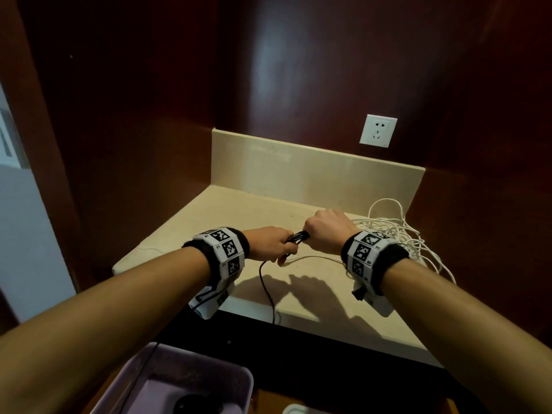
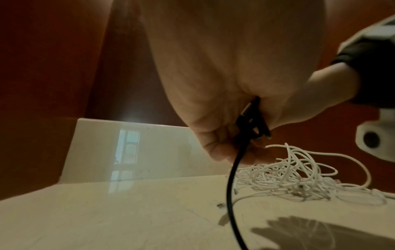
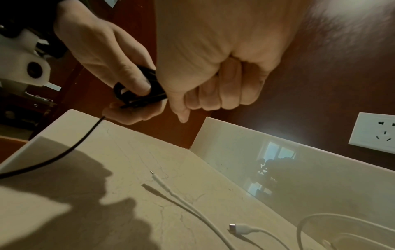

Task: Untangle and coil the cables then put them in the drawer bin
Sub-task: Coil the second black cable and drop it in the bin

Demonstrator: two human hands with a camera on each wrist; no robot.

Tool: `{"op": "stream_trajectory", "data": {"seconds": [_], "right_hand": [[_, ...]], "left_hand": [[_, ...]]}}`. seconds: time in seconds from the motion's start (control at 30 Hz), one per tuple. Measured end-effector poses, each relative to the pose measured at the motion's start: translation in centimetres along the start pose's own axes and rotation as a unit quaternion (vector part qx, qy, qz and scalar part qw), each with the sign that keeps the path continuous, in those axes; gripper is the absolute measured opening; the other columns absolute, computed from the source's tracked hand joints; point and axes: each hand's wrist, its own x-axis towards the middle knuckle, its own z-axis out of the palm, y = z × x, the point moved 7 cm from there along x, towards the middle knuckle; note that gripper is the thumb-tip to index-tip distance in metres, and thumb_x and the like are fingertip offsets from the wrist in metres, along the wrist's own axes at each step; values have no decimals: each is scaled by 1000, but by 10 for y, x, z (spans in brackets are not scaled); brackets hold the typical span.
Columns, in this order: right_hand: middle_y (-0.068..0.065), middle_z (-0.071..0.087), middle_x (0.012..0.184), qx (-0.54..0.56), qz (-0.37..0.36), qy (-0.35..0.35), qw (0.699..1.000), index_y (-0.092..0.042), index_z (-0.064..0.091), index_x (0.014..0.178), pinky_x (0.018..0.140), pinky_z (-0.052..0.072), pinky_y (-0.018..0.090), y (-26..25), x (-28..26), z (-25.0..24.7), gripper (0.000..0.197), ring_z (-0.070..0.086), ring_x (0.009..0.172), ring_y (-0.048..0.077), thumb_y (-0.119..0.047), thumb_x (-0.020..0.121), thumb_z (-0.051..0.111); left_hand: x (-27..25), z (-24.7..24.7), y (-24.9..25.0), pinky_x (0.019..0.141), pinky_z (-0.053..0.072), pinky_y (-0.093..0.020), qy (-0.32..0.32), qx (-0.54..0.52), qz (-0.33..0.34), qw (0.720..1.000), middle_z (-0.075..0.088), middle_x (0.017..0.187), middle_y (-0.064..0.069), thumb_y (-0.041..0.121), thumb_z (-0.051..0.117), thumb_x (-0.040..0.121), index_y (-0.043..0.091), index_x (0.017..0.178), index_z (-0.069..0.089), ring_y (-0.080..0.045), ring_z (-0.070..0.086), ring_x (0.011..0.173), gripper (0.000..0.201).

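Hands meet above a cream stone counter (image 1: pixel 209 210): the left hand (image 1: pixel 273 245) and right hand (image 1: pixel 327 231) both curl their fingers around a small coil of black cable (image 1: pixel 298 236), whose loose tail (image 1: pixel 267 289) drops over the counter's front edge. A tangle of white cables (image 1: pixel 397 234) lies on the counter at the right, one plug end (image 3: pixel 237 227) resting apart. Dark red-brown panels wall the niche; a white wall socket (image 1: pixel 378 130) sits above the backsplash. Below, a lilac bin (image 1: pixel 191 380) is cut off by the frame, its dark contents hard to make out.
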Motion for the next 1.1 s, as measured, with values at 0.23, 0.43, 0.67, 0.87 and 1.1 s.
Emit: {"op": "stream_trajectory", "data": {"seconds": [0.23,0.43,0.67,0.87,1.1], "right_hand": [[10,55,77,-25,-9,9,1000,-8,65,93,61,36,33,-2,3,-4,30,46,68,29,-26,99,42],[5,51,72,34,14,30,999,-11,62,88,60,35,32,2,5,-1,23,50,69,30,-24,96,45],[10,57,80,54,18,34,998,-10,62,93,63,33,33,1,2,3,24,46,71,31,-28,98,46],[12,65,95,119,26,39,992,-12,57,99,65,34,33,0,2,9,26,53,81,32,-38,98,51],[4,69,91,447,155,35,880,-15,44,122,75,53,39,14,5,45,49,66,84,25,-20,82,71]], "left_hand": [[1,-1,-4,58,31,-28,-10,-71,-17,997,46,65,1,20,47,99,14,78,51,-14,36,57,22],[-4,-3,-4,59,31,-29,-8,-96,-18,995,42,66,-2,17,39,100,13,76,40,-16,34,57,24],[-7,-4,-6,66,36,-32,12,-53,-18,998,51,78,-9,28,36,102,10,86,42,-20,44,64,26],[-10,-4,-7,63,36,-31,11,-46,-11,999,49,73,-4,31,34,104,13,83,41,-18,44,59,28],[-10,-19,-29,58,37,-30,103,-113,-33,988,50,71,-4,27,35,104,13,88,44,-18,44,57,24]]}}
